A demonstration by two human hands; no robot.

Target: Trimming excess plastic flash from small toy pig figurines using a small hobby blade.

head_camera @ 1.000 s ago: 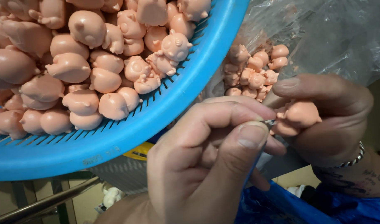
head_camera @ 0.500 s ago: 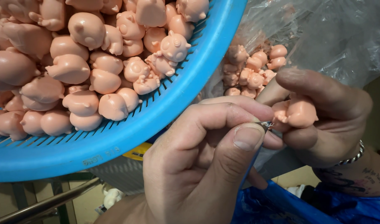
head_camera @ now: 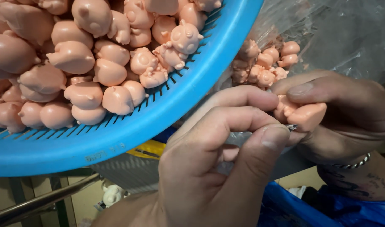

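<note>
Since a moment ago your right hand (head_camera: 343, 117) has turned the small pink figure (head_camera: 303, 114) a little against the thin metal tool (head_camera: 291, 127), so the trimming goes on. Your left hand (head_camera: 217, 168) pinches that tool tight between thumb and forefinger, its tip touching the figure's underside, just beside the blue basket (head_camera: 192, 96).

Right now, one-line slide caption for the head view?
Right hand holds a pink figurine while left hand pinches a small metal tool against it, beside a blue basket of figurines.

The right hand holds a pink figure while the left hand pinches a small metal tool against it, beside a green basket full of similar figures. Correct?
Not quite: the head view shows the basket is blue, not green. The right hand holds the pink figure, and the left hand pinches the metal tool.
</note>
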